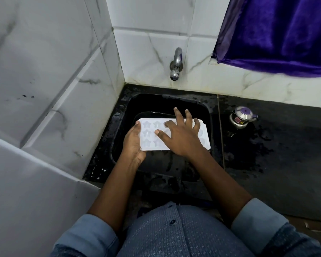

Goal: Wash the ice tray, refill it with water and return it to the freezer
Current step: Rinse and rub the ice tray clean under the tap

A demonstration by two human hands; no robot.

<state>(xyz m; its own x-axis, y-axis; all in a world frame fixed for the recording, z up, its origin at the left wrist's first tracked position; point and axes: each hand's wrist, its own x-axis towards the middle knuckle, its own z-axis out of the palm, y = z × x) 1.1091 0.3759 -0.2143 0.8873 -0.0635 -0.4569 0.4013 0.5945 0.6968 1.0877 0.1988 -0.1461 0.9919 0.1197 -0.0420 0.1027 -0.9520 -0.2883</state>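
Over the black sink (167, 101), the left hand (132, 143) holds the white ice tray (148, 134) by its left end, grip curled round the edge, fingers hidden beneath. The right hand (182, 136) lies spread flat on top, covering the middle moulds. Beyond, on the wall, is the tap (176, 64); any running water is too hard to make out.

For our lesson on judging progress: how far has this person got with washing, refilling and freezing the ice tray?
Done: the ice tray is out and held over the sink. In hand: apparently washing; the left hand grips its left end while the right hand lies spread across the star moulds. Left: no water runs from the tap, so refilling remains, then the freezer, not in view.
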